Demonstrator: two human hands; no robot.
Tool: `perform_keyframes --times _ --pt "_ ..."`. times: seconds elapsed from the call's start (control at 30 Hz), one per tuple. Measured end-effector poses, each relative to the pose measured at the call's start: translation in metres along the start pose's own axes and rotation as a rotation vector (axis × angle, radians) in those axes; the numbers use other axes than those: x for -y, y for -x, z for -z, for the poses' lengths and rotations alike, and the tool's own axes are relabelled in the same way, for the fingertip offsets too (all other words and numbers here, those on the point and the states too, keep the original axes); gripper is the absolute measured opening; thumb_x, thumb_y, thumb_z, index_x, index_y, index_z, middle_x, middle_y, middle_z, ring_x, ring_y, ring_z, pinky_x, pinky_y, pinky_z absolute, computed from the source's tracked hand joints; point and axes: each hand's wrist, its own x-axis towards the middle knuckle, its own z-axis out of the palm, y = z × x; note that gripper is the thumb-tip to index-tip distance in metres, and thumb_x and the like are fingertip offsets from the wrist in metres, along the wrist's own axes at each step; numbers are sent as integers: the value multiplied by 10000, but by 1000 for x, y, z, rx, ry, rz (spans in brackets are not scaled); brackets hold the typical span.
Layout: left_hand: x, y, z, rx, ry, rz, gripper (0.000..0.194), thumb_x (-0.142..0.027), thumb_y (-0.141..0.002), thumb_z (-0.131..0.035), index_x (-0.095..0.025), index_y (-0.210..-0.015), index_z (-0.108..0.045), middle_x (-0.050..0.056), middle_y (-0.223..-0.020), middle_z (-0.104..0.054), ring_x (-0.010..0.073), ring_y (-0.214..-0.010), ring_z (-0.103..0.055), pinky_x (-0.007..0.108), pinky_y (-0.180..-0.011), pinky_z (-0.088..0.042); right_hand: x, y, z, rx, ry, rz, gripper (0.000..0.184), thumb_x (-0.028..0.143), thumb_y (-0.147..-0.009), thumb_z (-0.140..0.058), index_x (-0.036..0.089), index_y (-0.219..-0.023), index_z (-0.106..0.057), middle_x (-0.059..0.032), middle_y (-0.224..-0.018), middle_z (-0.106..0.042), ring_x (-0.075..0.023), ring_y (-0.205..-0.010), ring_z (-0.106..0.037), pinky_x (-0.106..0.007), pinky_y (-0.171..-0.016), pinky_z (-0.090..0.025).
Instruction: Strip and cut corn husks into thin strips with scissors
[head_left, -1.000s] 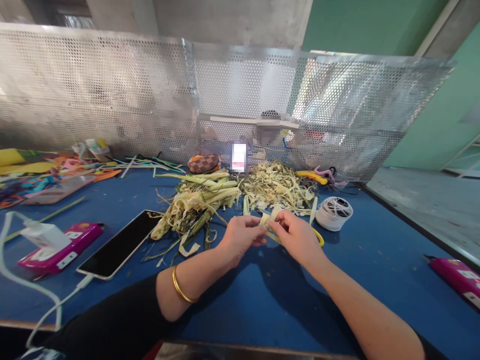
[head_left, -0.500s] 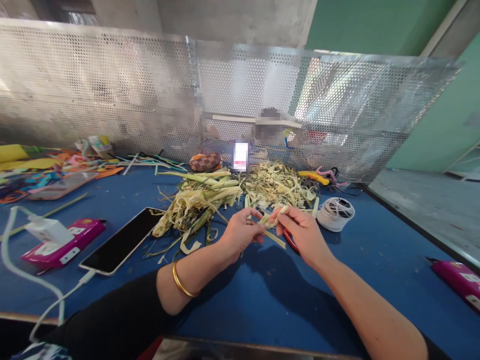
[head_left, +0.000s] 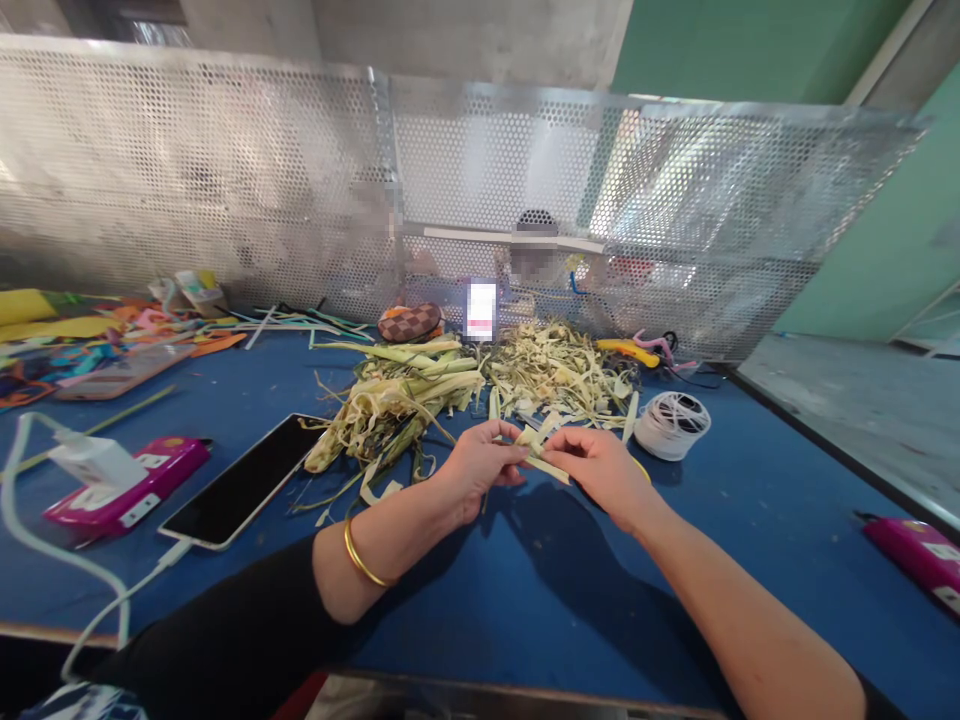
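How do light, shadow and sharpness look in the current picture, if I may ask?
Head view: the left hand and right hand cast a soft shadow on the blue table. Head view: bright streaks glare on the perforated panel toward the picture's right; the small lit screen is washed-out and pixelated; fine detail of the pale strip in both hands is unclear.

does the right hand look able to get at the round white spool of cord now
Probably yes: the round white spool of cord is close beside the right hand, with nothing tall between, though that hand is holding a pale green plant strip.
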Motion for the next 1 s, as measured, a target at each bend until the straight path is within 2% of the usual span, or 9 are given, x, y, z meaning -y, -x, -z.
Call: perform_keyframes --times 0.2,0.33,0.47,0.6,0.8,0.9,1.0 --pt "2 1 -1 24 -202 -172 121 -72 -707 -624 -146 -721 -530 -66 -508 -528 33 -366 -446 146 -396 -355 2 1 -1 -21 64 24 133 314 -711 -586 200 -648 -555 38 -529 -544 -133 -507 -517 -261 -527 -387" --pt "0 3 -1 45 -267 -157 183 -71 -700 -628 -156 -809 -509 -98 -486 -506 43 -347 -448 146 -370 -330 2 1 -3 -56 -24 52 158 288 -695 -613 226 -776 -493 53 -582 -569 -151 -506 -575 -289 -549 -451" --pt "-4 4 0 96 -275 -98 106 -69 -688 -629 -126 -768 -589 -57 -515 -559 41 -378 -454 158 -408 -369 5 1 0 72 -26 80 131 253 -726 -564 215 -850 -549 33 -642 -593 -154 -557 -607 -307 -609 -480" --pt "-6 4 1 115 -352 -86 38 -93 -677 -632 -117 -664 -658 -31 -500 -571 44 -372 -443 172 -418 -368 12 4 5 194 -109 26 119 283 -764 -530 200 -832 -582 18 -659 -613 -154 -595 -625 -305 -649 -490" --pt "-3 5 1 228 -511 -112 96 -153 -682 -606 -135 -622 -679 -26 -527 -590 57 -382 -479 165 -401 -331 9 4 3 102 -32 -39 180 363 -739 -579 190 -688 -586 33 -576 -567 -116 -462 -522 -256 -504 -419" --pt "-1 5 0 246 -560 -108 122 -186 -686 -610 -143 -583 -660 -33 -500 -567 68 -394 -494 169 -413 -345 5 2 3 42 72 19 155 319 -707 -597 184 -630 -600 30 -560 -545 -116 -513 -481 -243 -507 -370" --pt "-1 5 0 274 -601 -117 137 -199 -685 -617 -146 -563 -649 -34 -487 -560 75 -400 -500 172 -416 -342 6 2 5 39 149 17 152 302 -704 -585 175 -625 -612 21 -579 -557 -121 -558 -465 -245 -533 -350"
